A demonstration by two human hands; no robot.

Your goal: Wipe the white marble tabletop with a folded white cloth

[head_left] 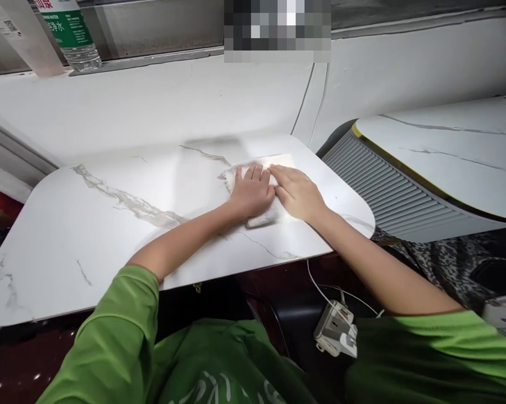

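A white cloth [263, 219] lies bunched on the white marble-patterned tabletop [109, 247], right of its middle. My left hand [253, 192] presses flat on the cloth with its fingers spread, covering much of it. Close beside it, my right hand [299, 192] rests palm down at the cloth's right side, fingers stretched forward and its thumb near the left hand. How much cloth lies beneath the right palm is hidden.
A clear bottle with a green label [73, 33] and a pale translucent bottle [29, 42] stand on the ledge behind. At right is another marble-patterned table [455, 151] with a ribbed side. A white power strip [334, 328] with cables lies below the front edge.
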